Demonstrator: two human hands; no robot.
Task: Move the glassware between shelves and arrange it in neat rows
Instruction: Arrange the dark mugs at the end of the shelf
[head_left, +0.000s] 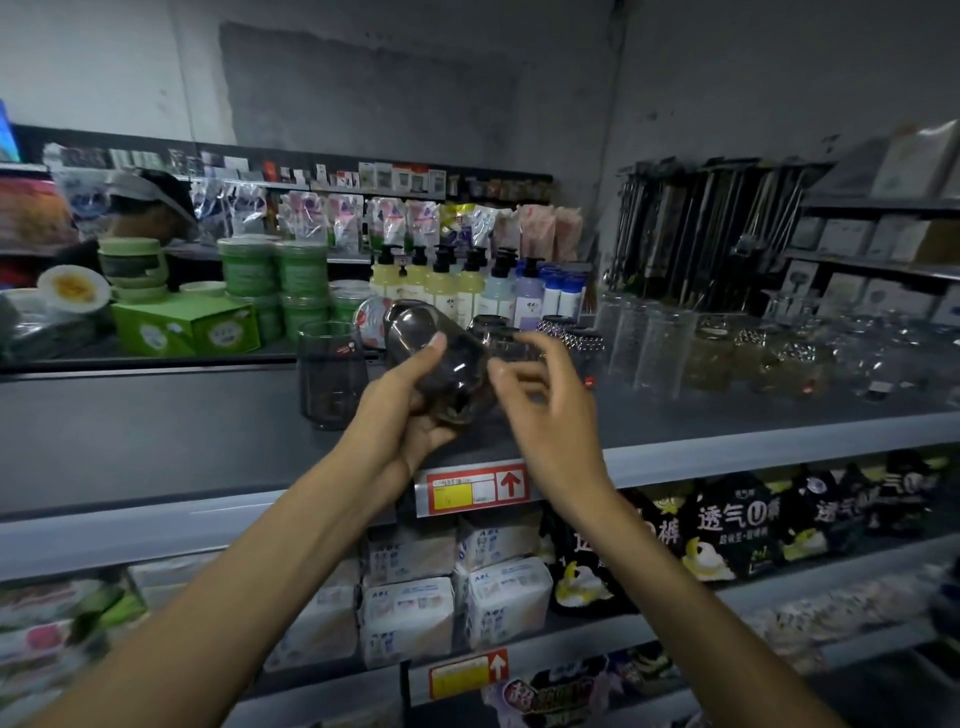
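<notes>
My left hand (402, 410) grips a dark smoked glass tumbler (434, 358), tilted with its base pointing up and away, above the front of the top shelf (156, 441). My right hand (545, 395) hovers just right of the tumbler, fingers loosely curled and holding nothing; its fingertips are close to the glass. Another smoked tumbler (330, 374) stands upright on the shelf to the left. Behind my hands stand more dark glasses (488, 327) and studded ones (584, 345). Tall clear glasses (649, 343) and low clear glassware (857, 358) fill the shelf's right side.
Pump bottles (457, 286), green tubs (275, 275) and a green box (187, 325) sit on the far side of the shelf. A person in a cap (145, 208) stands beyond. Packaged goods fill the lower shelves (493, 587). Hanging utensils (701, 239) are at back right.
</notes>
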